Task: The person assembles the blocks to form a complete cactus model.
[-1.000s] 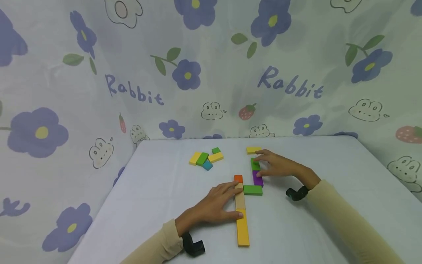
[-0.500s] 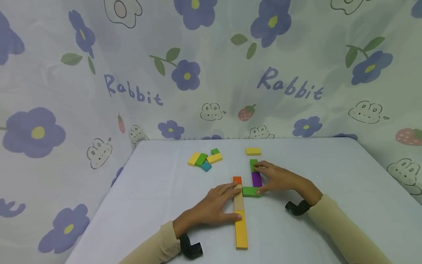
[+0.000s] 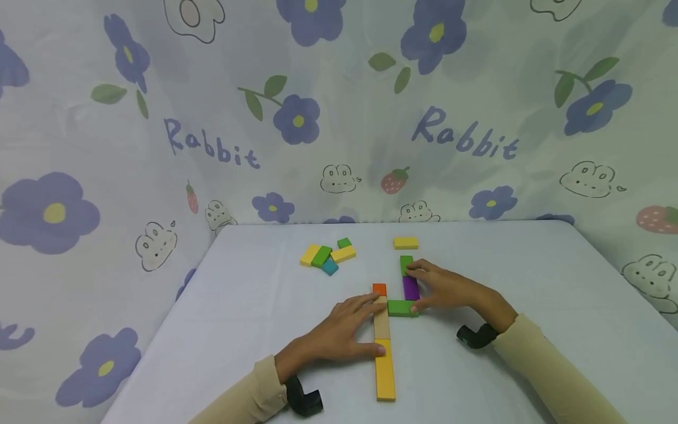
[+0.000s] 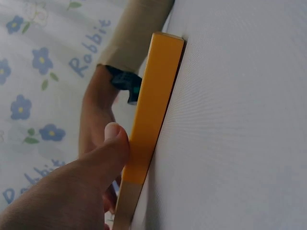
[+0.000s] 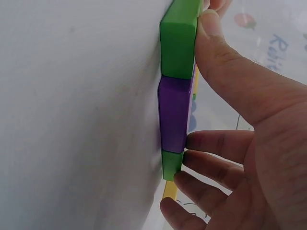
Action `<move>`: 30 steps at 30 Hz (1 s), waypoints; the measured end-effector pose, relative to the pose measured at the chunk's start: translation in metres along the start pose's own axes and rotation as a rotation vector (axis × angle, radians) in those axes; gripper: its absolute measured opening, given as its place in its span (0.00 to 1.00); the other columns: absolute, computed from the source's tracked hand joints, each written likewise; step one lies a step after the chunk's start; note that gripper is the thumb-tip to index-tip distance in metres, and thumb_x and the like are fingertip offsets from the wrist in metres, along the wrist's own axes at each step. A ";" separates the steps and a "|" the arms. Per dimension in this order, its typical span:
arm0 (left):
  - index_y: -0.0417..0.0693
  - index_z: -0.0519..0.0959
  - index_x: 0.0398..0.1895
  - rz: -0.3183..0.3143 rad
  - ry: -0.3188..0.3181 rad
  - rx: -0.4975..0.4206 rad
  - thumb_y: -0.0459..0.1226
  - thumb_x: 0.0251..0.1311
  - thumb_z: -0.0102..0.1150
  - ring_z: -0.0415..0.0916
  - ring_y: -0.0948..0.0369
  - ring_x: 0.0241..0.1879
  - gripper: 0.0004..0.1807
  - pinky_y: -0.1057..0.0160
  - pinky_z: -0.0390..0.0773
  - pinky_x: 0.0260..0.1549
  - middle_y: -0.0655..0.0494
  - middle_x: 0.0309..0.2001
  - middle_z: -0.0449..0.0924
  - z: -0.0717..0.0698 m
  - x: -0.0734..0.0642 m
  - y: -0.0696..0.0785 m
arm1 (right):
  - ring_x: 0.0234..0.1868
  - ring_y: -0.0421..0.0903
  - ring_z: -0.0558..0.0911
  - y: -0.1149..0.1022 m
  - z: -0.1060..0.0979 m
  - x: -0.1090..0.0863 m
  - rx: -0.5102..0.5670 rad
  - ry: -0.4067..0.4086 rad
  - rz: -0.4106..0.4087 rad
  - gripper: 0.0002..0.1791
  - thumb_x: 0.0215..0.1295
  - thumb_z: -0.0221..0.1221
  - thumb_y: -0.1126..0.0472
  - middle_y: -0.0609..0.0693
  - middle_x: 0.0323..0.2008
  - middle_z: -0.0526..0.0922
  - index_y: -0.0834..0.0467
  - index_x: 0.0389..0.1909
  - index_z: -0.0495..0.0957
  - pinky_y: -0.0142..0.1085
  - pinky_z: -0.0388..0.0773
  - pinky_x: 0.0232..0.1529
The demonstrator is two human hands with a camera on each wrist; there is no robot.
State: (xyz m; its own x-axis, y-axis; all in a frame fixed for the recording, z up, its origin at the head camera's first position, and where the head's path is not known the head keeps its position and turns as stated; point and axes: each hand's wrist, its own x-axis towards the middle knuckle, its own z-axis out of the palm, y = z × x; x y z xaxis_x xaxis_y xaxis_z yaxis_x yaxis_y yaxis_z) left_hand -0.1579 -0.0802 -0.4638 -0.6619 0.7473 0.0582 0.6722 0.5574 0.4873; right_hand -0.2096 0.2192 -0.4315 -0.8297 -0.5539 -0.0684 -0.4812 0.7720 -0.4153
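Fingers of the left hand (image 3: 339, 331) are spread and fairly straight, the thumb well apart from the rest; fingertips touch the tan block (image 3: 381, 325), and the thumb rests on the long amber block (image 3: 385, 380), which meets the tan one end to end at 6 o'clock, taking 12 as away from the person. A short orange block (image 3: 379, 289) sits at the tan block's 12 o'clock end.

At 2 o'clock from the left hand, the right hand (image 3: 450, 288) has its thumb and fingers apart, gently bent. The thumb touches the crosswise green block (image 3: 401, 308) near its 3 o'clock end, while fingertips lie along the side of the purple block (image 3: 410, 288) and the far green block (image 3: 405, 263); whether every fingertip makes contact cannot be told. The crosswise block's 9 o'clock end meets the tan block's side; the purple block runs from its edge toward 12, the far green block continuing that line.

Beyond a gap at 12 o'clock of this line lies a lone yellow block (image 3: 405, 243). At 10 o'clock from the orange block, a loose cluster holds a blue block (image 3: 330, 267) at its 6 o'clock and a small green block (image 3: 344, 242) at 1. All lie on a white cloth (image 3: 228, 330).
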 end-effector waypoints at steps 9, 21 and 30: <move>0.69 0.54 0.78 -0.057 0.028 -0.108 0.67 0.62 0.54 0.50 0.53 0.78 0.43 0.40 0.61 0.71 0.61 0.81 0.40 -0.003 -0.001 0.000 | 0.71 0.59 0.69 -0.002 0.001 -0.001 0.006 -0.008 0.013 0.53 0.52 0.71 0.37 0.59 0.72 0.63 0.63 0.72 0.65 0.54 0.71 0.66; 0.51 0.73 0.67 -0.104 0.187 -0.120 0.34 0.74 0.52 0.77 0.60 0.55 0.20 0.62 0.79 0.54 0.54 0.54 0.80 -0.041 0.022 -0.012 | 0.71 0.58 0.68 -0.001 0.002 -0.003 0.042 -0.004 0.025 0.53 0.51 0.72 0.37 0.58 0.72 0.62 0.62 0.72 0.65 0.54 0.70 0.67; 0.45 0.78 0.60 -0.133 0.158 0.076 0.29 0.72 0.51 0.77 0.57 0.51 0.17 0.58 0.80 0.54 0.50 0.54 0.80 -0.079 0.036 -0.036 | 0.70 0.58 0.69 -0.001 0.002 -0.004 0.039 -0.003 0.009 0.53 0.52 0.71 0.37 0.59 0.72 0.62 0.62 0.72 0.65 0.54 0.70 0.67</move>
State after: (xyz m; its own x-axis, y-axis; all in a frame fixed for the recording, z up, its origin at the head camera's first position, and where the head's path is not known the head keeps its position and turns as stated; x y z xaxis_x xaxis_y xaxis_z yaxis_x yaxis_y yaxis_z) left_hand -0.2319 -0.1019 -0.4098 -0.7859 0.6031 0.1362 0.5947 0.6771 0.4335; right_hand -0.2048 0.2198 -0.4323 -0.8330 -0.5481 -0.0751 -0.4622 0.7641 -0.4499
